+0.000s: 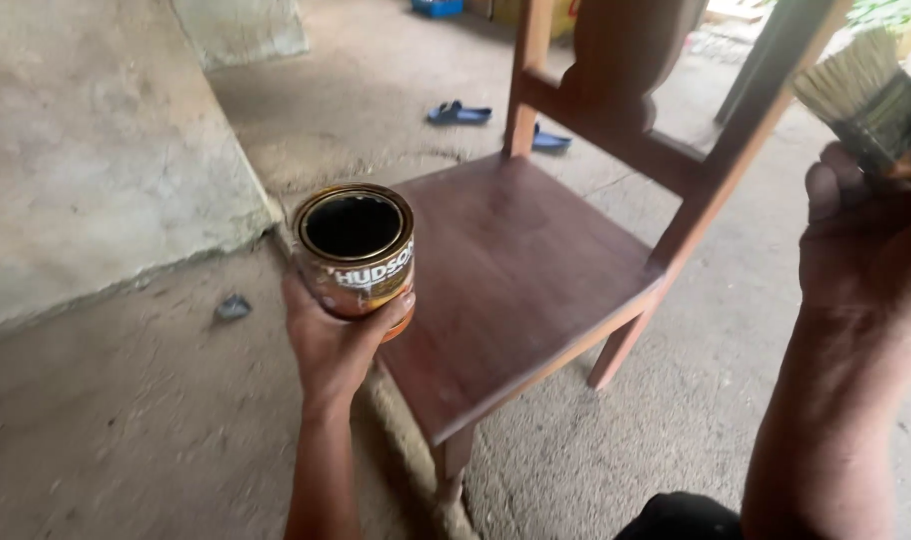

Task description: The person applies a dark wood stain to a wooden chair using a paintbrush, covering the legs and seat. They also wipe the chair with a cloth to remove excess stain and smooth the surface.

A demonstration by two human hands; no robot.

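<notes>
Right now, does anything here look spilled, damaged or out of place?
Nothing is spilled. The open can in the left hand is stained and smeared outside. Blue sandals lie apart on the floor behind the chair. The brush looks dry.

Your tin (357,250) shows an orange-brown label with a black inside; your brush (866,95) has pale tan bristles; the chair (516,270) is reddish-brown, the sandals (459,112) blue, the floor (126,420) grey

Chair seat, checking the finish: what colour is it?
The chair seat is reddish-brown, seen in the head view.
</notes>
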